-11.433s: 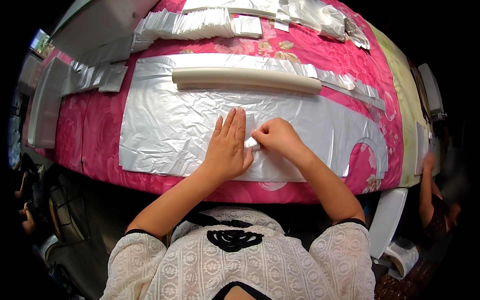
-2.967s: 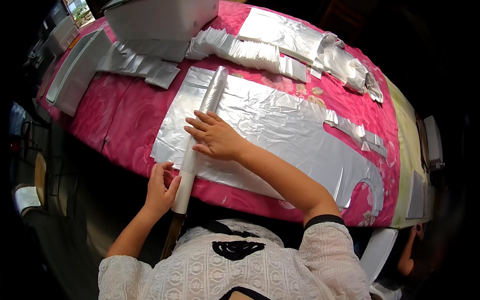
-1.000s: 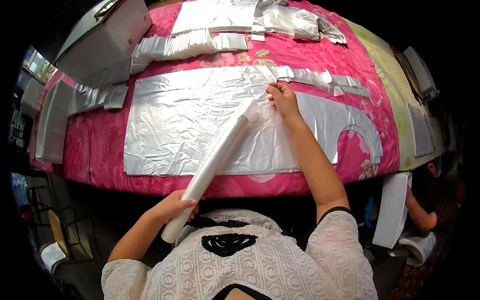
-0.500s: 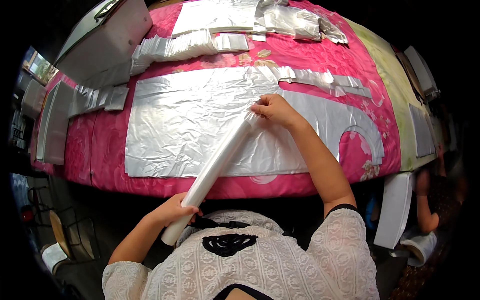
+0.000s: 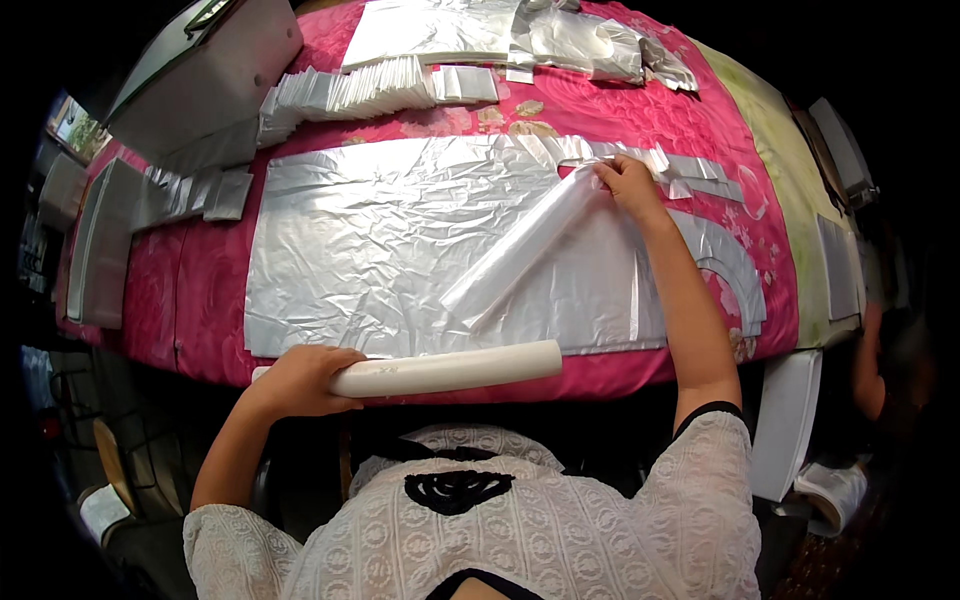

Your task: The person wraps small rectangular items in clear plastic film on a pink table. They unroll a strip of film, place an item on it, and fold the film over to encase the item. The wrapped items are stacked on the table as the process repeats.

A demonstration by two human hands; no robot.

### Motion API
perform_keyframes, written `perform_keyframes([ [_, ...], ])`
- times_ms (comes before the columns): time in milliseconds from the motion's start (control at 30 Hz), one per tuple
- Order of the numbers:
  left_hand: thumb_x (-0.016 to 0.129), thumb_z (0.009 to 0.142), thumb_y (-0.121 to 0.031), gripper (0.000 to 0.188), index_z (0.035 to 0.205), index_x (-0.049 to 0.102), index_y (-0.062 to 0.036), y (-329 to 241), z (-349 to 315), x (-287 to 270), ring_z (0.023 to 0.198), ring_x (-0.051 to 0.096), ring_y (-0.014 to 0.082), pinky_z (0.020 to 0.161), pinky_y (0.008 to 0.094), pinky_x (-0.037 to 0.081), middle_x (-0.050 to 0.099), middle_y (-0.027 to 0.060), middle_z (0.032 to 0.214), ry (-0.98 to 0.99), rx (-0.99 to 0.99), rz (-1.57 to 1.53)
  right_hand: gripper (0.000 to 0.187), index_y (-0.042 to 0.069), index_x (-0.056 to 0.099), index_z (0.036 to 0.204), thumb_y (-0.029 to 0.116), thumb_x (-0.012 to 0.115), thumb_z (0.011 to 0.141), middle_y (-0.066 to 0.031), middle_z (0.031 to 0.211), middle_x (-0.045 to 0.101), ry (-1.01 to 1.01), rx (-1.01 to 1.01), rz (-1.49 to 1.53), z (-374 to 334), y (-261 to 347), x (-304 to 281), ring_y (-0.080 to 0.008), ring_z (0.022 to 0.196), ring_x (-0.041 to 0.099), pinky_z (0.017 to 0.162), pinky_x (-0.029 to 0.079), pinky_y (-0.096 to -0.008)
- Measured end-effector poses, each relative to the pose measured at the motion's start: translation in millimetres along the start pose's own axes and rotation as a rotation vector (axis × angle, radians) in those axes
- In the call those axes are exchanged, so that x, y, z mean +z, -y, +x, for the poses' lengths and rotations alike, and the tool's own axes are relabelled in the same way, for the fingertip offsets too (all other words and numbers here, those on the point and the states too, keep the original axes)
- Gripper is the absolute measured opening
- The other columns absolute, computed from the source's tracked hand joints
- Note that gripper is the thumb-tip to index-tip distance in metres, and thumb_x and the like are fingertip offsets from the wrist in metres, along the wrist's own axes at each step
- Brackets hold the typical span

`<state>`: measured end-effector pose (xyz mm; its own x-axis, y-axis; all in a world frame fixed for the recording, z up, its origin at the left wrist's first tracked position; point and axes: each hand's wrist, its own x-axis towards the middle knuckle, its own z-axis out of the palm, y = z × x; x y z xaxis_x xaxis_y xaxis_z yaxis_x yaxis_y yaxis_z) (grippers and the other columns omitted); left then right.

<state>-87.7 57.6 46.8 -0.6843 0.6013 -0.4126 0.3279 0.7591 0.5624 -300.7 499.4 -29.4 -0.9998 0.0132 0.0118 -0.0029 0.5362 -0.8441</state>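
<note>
My left hand (image 5: 312,382) is wrapped round a white tube (image 5: 450,370), which lies nearly level along the table's near edge. In my right hand (image 5: 628,186), thumb and fingers pinch the upper end of a flattened sleeve of thin plastic film (image 5: 530,245). That film slants down to the left, its lower end apart from the tube. Beneath it lies a stack of crinkled silvery-white plastic sheets (image 5: 350,240), with a curved cut-out and strap-like strips at the right. My right forearm covers part of the stack.
Pink floral cloth (image 5: 215,300) covers the table. Folded white packets (image 5: 380,90) stand in a row behind the stack, near a large white box (image 5: 215,80). More plastic sheets (image 5: 430,30) lie at the far side. Another person's arm (image 5: 868,365) shows at the right.
The film sleeve has come off the tube and moved up and right with my right hand. My left hand has turned the tube from slanted to nearly level.
</note>
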Motion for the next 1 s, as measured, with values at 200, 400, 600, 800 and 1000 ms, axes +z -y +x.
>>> perform_keyframes([
  [200, 0.074, 0.067, -0.025, 0.053, 0.114, 0.055, -0.0098, -6, 91, -4, 0.091, 0.06, 0.0252, 0.075, 0.0375, 0.049, 0.061, 0.0085, 0.101, -0.542, 0.373, 0.514, 0.022, -0.003, 0.064, 0.089, 0.019, 0.063, 0.082, -0.0081, 0.073, 0.063, 0.308, -0.119, -0.005, -7, 64, 90, -0.0137, 0.065, 0.056, 0.063, 0.045, -0.0281],
  [400, 0.063, 0.078, -0.039, 0.064, 0.126, 0.045, -0.0003, -6, 102, 40, 0.122, 0.041, 0.031, 0.102, 0.0421, 0.033, 0.041, 0.017, 0.133, -0.318, 0.67, 0.329, 0.023, -0.003, 0.064, 0.092, 0.018, 0.063, 0.083, -0.0104, 0.078, 0.065, 0.413, -0.084, 0.005, 5, 74, 99, -0.0152, 0.069, 0.057, 0.068, 0.046, -0.0294],
  [600, 0.046, 0.083, -0.056, 0.082, 0.136, 0.029, 0.0044, -26, 91, 66, 0.134, 0.025, 0.0331, 0.11, 0.0447, 0.019, 0.028, 0.0223, 0.143, -0.202, 0.558, 0.386, 0.026, -0.001, 0.061, 0.099, 0.018, 0.064, 0.081, -0.0123, 0.092, 0.064, 0.057, -0.134, -0.094, 10, 73, 102, -0.0214, 0.078, 0.061, 0.072, 0.049, -0.0323],
  [800, 0.05, 0.079, -0.056, 0.084, 0.137, 0.029, 0.0024, -30, 87, 79, 0.136, 0.023, 0.0326, 0.11, 0.0452, 0.018, 0.026, 0.0221, 0.144, -0.217, 0.516, 0.411, 0.035, 0.005, 0.057, 0.111, 0.02, 0.064, 0.08, -0.0125, 0.103, 0.059, 0.252, -0.469, -0.156, -105, 109, 101, -0.0257, 0.092, 0.057, 0.079, 0.047, -0.0351],
  [1000, 0.052, 0.079, -0.055, 0.083, 0.136, 0.031, 0.0015, -32, 86, 76, 0.135, 0.025, 0.0337, 0.11, 0.0443, 0.017, 0.026, 0.0222, 0.144, -0.212, 0.498, 0.455, 0.042, 0.01, 0.057, 0.119, 0.021, 0.064, 0.08, -0.0098, 0.1, 0.059, 0.191, -0.575, -0.468, -157, 85, 86, -0.0267, 0.092, 0.055, 0.08, 0.046, -0.0369],
])
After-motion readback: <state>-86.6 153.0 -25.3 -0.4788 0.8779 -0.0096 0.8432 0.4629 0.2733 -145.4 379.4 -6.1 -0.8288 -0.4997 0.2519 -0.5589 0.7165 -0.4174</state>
